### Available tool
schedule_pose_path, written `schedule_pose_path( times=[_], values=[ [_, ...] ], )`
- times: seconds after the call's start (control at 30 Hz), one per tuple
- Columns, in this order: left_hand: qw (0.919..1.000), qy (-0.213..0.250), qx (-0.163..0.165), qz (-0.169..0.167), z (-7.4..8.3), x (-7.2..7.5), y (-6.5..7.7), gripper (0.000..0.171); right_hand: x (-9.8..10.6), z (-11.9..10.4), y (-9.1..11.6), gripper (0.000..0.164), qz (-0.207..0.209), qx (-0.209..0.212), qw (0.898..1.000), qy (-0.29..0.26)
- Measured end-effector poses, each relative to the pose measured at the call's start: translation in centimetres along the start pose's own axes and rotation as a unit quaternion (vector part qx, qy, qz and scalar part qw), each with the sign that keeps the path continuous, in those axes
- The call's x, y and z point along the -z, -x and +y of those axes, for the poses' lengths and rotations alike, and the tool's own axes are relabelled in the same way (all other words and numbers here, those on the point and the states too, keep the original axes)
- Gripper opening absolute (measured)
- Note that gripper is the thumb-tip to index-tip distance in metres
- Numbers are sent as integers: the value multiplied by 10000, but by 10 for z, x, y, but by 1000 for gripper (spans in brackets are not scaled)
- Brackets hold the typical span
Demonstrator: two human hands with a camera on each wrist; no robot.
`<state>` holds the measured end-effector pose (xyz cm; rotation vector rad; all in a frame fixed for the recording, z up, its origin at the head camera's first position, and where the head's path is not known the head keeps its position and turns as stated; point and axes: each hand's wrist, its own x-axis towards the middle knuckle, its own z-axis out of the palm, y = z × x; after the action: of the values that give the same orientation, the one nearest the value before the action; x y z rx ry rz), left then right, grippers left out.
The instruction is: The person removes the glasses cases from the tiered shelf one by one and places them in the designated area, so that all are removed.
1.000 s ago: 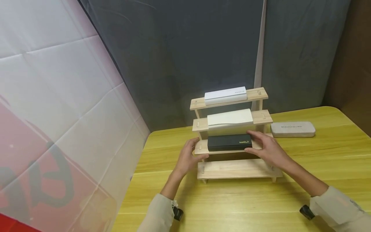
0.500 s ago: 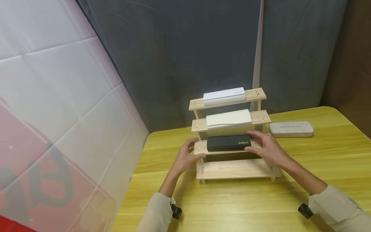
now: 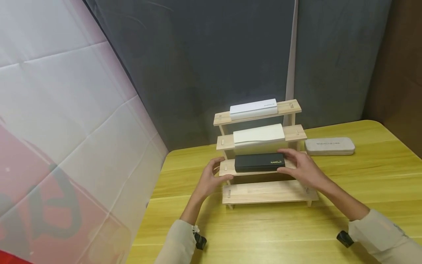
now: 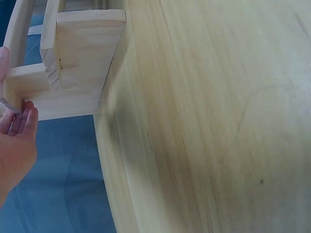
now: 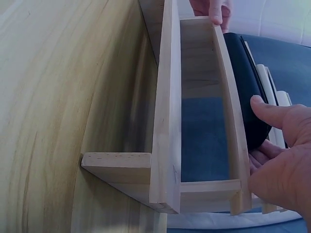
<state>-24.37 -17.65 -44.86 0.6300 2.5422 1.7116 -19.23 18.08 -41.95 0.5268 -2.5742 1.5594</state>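
A stepped wooden display rack (image 3: 268, 192) stands on the table. On its second board from the bottom lies a black glasses case (image 3: 258, 162) with gold lettering. My right hand (image 3: 304, 168) holds the case's right end, thumb in front and fingers behind. In the right wrist view the thumb (image 5: 272, 111) presses the side of the case. My left hand (image 3: 211, 178) grips the left end of that same board; in the left wrist view its fingers (image 4: 26, 119) curl at the board's edge. A cream case (image 3: 258, 135) and a white case (image 3: 253, 109) lie on the two boards above.
A grey hard case (image 3: 329, 146) lies on the wood-grain table (image 3: 260, 231), right of the rack. Behind the table hangs a dark grey curtain (image 3: 211, 66). A white and pink printed sheet (image 3: 76, 121) slopes along the left side.
The head view has shifted slightly. Both hands keep their places on the case and the rack, and the cases stay on their boards.
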Motion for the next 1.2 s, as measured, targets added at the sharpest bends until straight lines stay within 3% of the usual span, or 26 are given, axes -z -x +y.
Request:
schedule_pose_path(
  times=[0.33, 0.77, 1.2],
  values=[
    [9999, -115, -38, 11, 1, -1, 0, 76, 1, 0, 0, 75, -183, -58, 9998, -12],
    [10000, -25, -74, 59, 2, -2, 0, 76, 2, 1, 2, 68, 77, 68, 9998, 162],
    [10000, 43, 24, -26, 3, -2, 2, 77, 2, 4, 9, 65, 323, 51, 9970, -698]
  ],
)
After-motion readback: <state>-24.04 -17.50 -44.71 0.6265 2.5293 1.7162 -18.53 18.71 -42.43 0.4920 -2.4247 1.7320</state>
